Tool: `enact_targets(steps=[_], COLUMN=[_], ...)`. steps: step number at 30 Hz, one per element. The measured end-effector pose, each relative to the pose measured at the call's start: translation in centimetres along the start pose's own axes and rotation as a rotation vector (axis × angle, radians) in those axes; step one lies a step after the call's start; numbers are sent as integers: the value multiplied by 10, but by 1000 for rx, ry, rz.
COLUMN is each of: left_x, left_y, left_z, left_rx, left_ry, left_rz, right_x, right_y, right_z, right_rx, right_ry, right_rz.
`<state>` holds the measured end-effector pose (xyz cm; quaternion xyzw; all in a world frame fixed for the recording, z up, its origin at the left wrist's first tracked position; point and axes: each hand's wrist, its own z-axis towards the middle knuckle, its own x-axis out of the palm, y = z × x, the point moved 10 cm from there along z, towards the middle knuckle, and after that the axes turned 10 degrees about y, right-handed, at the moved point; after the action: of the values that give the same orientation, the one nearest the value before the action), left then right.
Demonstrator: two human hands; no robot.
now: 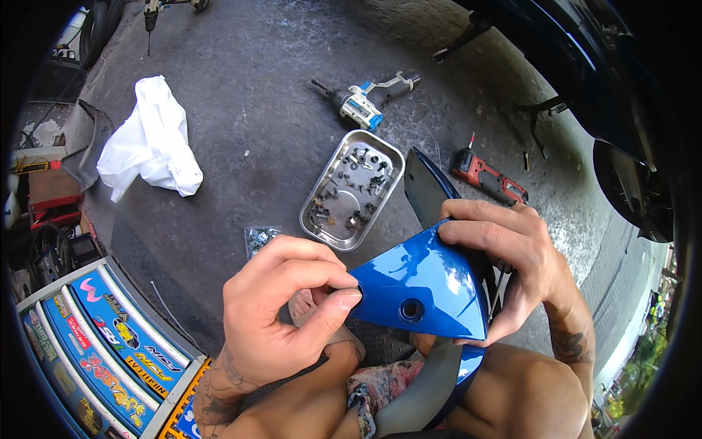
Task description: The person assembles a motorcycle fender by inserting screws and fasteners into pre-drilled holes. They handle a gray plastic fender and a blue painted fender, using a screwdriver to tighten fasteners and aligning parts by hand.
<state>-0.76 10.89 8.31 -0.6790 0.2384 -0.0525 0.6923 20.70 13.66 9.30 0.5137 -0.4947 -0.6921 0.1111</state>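
A glossy blue body panel (424, 271) with a round dark-rimmed hole is held above my lap. My right hand (512, 256) grips its right end, fingers over the top edge and thumb below. At the narrow left end, my left hand (292, 300) pinches with thumb and forefinger. A small dark bit shows at those fingertips; I cannot tell whether it belongs to the panel. Beyond the panel lies a metal tray (308, 219) of loose screws and clips. Another dark blue piece (431, 186) stands behind it, and a curved grey-and-blue piece (431, 391) rests between my legs.
On the dark floor lie a white-and-blue power driver (362, 106), a red cordless driver (486, 178), a white cloth or bag (153, 143) and a small bag of hardware (259, 238). A stickered blue tool chest (110, 351) is at left. A dark vehicle (585, 66) stands upper right.
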Motion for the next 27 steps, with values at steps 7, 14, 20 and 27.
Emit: enact_targets(steps=[7,14,20,27], left_x=[4,5,22,56], left_y=[-18,2,17,56], left_z=[3,30,35,11], left_rx=[158,490,511,72], left_ry=[169,176,280,137], left_rz=[212,-63,-266,-534], right_x=[-2,12,47,47], right_y=[-9,-40,-53,-58], right_z=[-4,2,-3,-37], right_rx=[35,23,31,160], right_ry=[-1,-11,46,-55], right_rz=[60,310,466,335])
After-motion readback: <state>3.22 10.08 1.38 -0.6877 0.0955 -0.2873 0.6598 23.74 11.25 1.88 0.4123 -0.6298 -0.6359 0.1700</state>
